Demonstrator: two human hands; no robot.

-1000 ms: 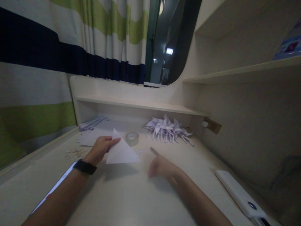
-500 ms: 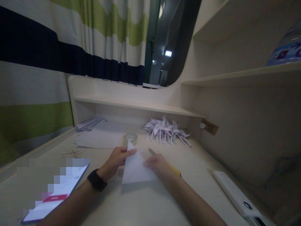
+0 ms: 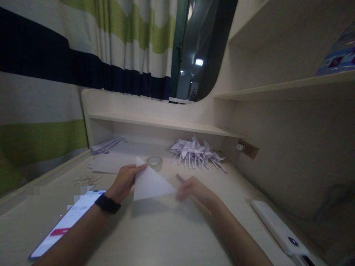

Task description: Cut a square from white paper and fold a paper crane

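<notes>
My left hand, with a black band on its wrist, pinches a folded white triangle of paper near its upper corner, above the desk. At the paper's right corner is my right hand, its fingers curled and blurred by motion. Whether they grip that corner I cannot tell. Just behind the right hand, the grey tip of a tool shows on the desk; the hand and arm hide the rest. A roll of clear tape lies just beyond the folded paper.
Several paper pinwheels lie piled at the back right. White sheets and rolled paper sticks are at the back left. Small pale pieces and a lit phone lie left, a white device right.
My left hand has moved left and slightly up with the paper, which now shows as a wider triangle. My right hand has shifted from the paper's middle edge to its right corner.
</notes>
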